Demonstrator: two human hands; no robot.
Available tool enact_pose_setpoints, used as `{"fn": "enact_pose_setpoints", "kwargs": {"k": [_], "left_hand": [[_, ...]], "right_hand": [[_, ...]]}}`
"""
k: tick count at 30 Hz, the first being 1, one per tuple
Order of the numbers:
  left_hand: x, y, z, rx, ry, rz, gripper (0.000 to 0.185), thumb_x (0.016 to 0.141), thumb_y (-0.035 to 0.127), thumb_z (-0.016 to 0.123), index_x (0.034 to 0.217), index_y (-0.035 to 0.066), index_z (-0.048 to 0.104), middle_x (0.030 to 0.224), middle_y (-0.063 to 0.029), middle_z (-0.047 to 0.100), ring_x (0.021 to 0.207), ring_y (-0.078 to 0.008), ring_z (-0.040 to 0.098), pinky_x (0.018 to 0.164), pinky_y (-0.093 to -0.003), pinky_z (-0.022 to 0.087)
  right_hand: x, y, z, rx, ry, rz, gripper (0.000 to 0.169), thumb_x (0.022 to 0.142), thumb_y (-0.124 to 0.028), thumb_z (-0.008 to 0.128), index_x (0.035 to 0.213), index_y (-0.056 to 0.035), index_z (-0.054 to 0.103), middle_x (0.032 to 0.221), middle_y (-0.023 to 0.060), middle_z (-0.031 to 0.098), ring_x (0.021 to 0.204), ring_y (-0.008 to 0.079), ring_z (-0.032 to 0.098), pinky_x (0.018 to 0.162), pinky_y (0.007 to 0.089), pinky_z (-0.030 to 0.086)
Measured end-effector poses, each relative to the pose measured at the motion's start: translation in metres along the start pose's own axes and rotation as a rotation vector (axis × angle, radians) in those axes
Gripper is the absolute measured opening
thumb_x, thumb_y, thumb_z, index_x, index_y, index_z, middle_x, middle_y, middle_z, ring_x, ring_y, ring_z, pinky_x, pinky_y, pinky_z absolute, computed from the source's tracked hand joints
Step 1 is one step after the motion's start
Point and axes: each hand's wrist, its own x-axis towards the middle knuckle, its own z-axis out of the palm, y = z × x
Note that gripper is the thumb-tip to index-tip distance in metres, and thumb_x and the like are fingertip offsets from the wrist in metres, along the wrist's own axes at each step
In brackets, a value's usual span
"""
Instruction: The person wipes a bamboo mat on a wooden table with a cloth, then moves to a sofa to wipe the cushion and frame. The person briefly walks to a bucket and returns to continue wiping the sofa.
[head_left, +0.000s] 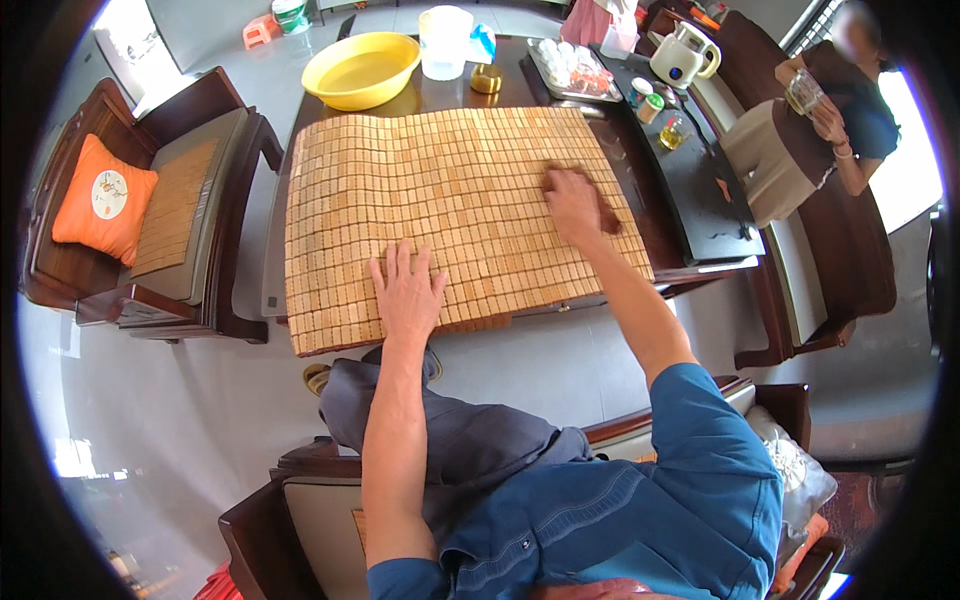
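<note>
A mat of small bamboo tiles (465, 195) covers most of the dark wooden table before me, with a raised fold on its left part. My left hand (407, 292) lies flat near the mat's front edge, fingers spread and holding nothing. Towards the mat's right side, my right hand (574, 202) is curled over a dark reddish-brown cloth (609, 214) and presses it on the tiles. Motion blurs that hand, so the cloth's exact shape is unclear, and part of it is hidden under the palm.
Behind the mat stand a yellow basin (361, 71), a white plastic jug (445, 45), a brass-coloured bowl (486, 79) and a tray of cups (574, 67). A kettle (682, 56) and a glass cup (673, 133) are on the right. There, a person (814, 127) holds a glass pitcher (804, 91).
</note>
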Motion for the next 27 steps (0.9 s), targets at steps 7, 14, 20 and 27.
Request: {"fn": "enact_pose_setpoints", "kwargs": {"k": [7, 14, 20, 27], "left_hand": [[0.02, 0.025, 0.009, -0.06, -0.064, 0.07, 0.054, 0.092, 0.044, 0.06, 0.137, 0.015, 0.052, 0.146, -0.0135, 0.043, 0.138, -0.0307, 0.035, 0.116, -0.0566, 0.02], [0.022, 0.031, 0.022, -0.094, -0.118, 0.06, 0.059, 0.092, 0.044, 0.06, 0.14, 0.013, 0.048, 0.151, -0.0153, 0.037, 0.141, -0.0333, 0.032, 0.115, -0.0585, 0.019], [0.023, 0.023, 0.022, -0.114, -0.119, 0.047, 0.059, 0.091, 0.043, 0.061, 0.141, 0.014, 0.047, 0.152, -0.0162, 0.036, 0.141, -0.0345, 0.032, 0.115, -0.0595, 0.02], [0.032, 0.04, 0.021, -0.105, -0.188, 0.051, 0.059, 0.089, 0.041, 0.065, 0.139, 0.015, 0.048, 0.15, -0.0199, 0.035, 0.14, -0.0398, 0.033, 0.111, -0.0658, 0.021]], "right_hand": [[0.016, 0.018, 0.033, 0.277, 0.143, -0.032, 0.028, 0.09, -0.014, 0.054, 0.113, -0.0013, 0.061, 0.114, 0.0163, 0.062, 0.11, 0.0344, 0.055, 0.099, 0.0434, 0.042], [0.025, -0.133, 0.042, 0.261, 0.01, -0.504, 0.039, 0.091, -0.013, 0.055, 0.129, -0.0049, 0.055, 0.137, 0.0162, 0.051, 0.127, 0.035, 0.047, 0.107, 0.0455, 0.036], [0.098, -0.065, 0.048, 0.139, 0.09, -0.231, 0.017, 0.088, -0.019, 0.057, 0.098, -0.0049, 0.058, 0.106, 0.0136, 0.062, 0.103, 0.032, 0.056, 0.09, 0.0443, 0.045], [0.125, 0.158, 0.09, -0.235, 0.229, 0.557, 0.042, 0.094, -0.034, 0.046, 0.119, -0.0065, 0.064, 0.127, 0.0158, 0.061, 0.118, 0.0306, 0.056, 0.101, 0.044, 0.043]]}}
